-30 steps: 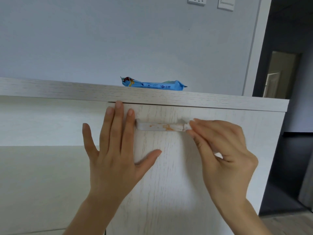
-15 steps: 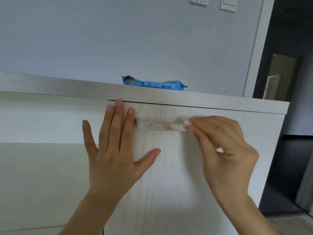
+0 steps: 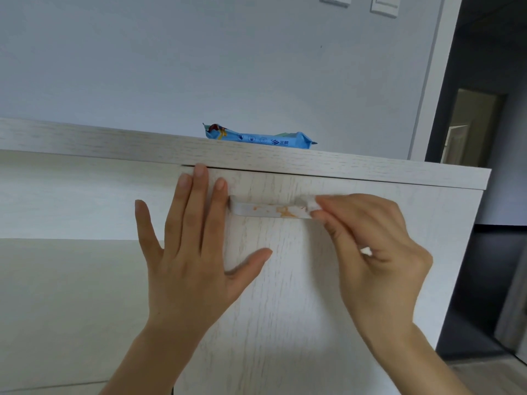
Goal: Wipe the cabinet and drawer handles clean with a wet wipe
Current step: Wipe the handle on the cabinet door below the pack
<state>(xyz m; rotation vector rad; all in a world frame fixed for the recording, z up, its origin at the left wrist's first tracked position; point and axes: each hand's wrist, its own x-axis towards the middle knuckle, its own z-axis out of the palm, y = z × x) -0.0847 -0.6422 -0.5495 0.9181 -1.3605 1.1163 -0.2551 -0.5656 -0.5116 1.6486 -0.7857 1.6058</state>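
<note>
A pale wood cabinet door [image 3: 285,295] is braced by the flat, spread left hand [image 3: 196,246], while its handle [image 3: 268,210], streaked orange, could be left smeared if the small wet wipe [image 3: 311,203] is dragged without refolding. The wipe is pinched in the right hand [image 3: 373,246] grip, pressed on the handle's right end.

The left hand [image 3: 188,252] lay flat just left of the handle [image 3: 268,210], blocking that end, and the right hand [image 3: 370,246] covered the other. Between them the handle's stained middle stood open, and the door panel [image 3: 285,309] below was bare.
</note>
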